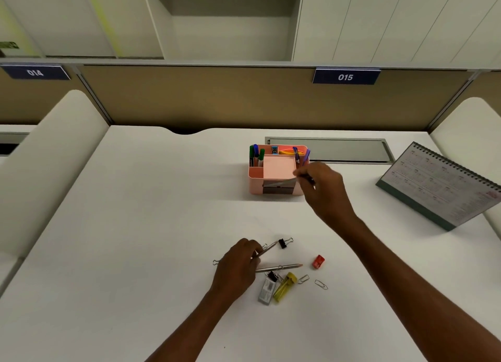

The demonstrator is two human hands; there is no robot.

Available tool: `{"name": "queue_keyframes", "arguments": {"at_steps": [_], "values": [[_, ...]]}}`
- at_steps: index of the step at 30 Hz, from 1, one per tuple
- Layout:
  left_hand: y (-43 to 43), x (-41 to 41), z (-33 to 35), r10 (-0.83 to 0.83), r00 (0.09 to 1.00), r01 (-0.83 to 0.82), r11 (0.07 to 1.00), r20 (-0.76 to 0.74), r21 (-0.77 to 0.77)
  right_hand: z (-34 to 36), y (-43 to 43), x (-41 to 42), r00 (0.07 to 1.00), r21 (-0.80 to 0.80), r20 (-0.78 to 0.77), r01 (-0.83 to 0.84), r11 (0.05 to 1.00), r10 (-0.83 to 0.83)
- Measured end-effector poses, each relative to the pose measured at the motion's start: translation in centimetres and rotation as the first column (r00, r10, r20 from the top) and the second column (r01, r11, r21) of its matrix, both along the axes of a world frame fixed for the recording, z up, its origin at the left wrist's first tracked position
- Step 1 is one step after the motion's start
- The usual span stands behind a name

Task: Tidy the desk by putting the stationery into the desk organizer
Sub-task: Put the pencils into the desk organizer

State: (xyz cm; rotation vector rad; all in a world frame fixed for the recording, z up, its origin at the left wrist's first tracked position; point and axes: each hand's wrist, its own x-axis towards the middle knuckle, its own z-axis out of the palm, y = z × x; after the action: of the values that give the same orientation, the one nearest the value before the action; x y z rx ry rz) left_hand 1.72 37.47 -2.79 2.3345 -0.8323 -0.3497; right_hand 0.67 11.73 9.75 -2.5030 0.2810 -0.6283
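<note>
A pink desk organizer [256, 182] stands at the back middle of the white desk, with green and blue markers [256, 155] in its left slot and purple pens [301, 155] in its right slot. My right hand [322, 188] hovers at the organizer's right side, pinching a thin grey pen or pencil. My left hand [238, 266] rests on the near pile and grips a silver pen [267, 249]. Beside it lie a pencil [282, 267], a black binder clip [284, 243], a red sharpener [318, 261], a yellow item [284, 285], a grey eraser case [267, 291] and paper clips [321, 283].
A desk calendar [439, 185] stands at the right. A grey cable hatch [339, 148] lies behind the organizer. A tan partition [217, 98] with number tags closes the back; padded side dividers flank the desk.
</note>
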Motion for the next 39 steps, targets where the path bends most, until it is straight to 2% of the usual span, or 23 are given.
{"name": "queue_keyframes", "arguments": {"at_steps": [3, 6, 14, 20, 26, 32, 36, 39], "values": [[0.0, 0.1, 0.7, 0.068, 0.997, -0.072, 0.992, -0.041, -0.107, 0.8, 0.0, 3.5, 0.999, -0.047, 0.055, 0.001, 0.999, 0.002], [-0.1, 0.0, 1.3, 0.114, 0.986, -0.137, 0.971, -0.122, -0.198, 1.1, 0.2, 6.9, 0.999, -0.122, 0.039, -0.018, 0.992, 0.023], [0.0, 0.1, 1.9, 0.177, 0.936, -0.268, 0.919, -0.304, -0.291, 0.0, 1.7, 13.2, 0.965, -0.292, -0.247, -0.163, 0.942, 0.09], [-0.1, 0.3, 2.1, 0.22, 0.901, -0.354, 0.87, -0.373, -0.342, -1.8, 2.5, 16.2, 0.931, -0.285, -0.347, -0.218, 0.934, 0.112], [-0.1, 0.3, 2.0, 0.228, 0.883, -0.378, 0.864, -0.411, -0.333, -3.2, 2.6, 17.8, 0.907, -0.24, -0.408, -0.215, 0.947, 0.102], [0.0, 0.6, 2.2, 0.237, 0.876, -0.384, 0.869, -0.419, -0.311, -4.1, 2.5, 18.4, 0.923, -0.195, -0.368, -0.193, 0.962, 0.11], [0.0, 0.7, 2.4, 0.245, 0.864, -0.399, 0.866, -0.44, -0.301, -3.9, 2.2, 18.0, 0.955, -0.171, -0.27, -0.177, 0.969, 0.126], [-0.2, 1.1, 2.4, 0.249, 0.863, -0.404, 0.863, -0.439, -0.304, -2.9, 2.0, 17.1, 0.977, -0.105, -0.199, -0.106, 0.989, 0.083]]}}
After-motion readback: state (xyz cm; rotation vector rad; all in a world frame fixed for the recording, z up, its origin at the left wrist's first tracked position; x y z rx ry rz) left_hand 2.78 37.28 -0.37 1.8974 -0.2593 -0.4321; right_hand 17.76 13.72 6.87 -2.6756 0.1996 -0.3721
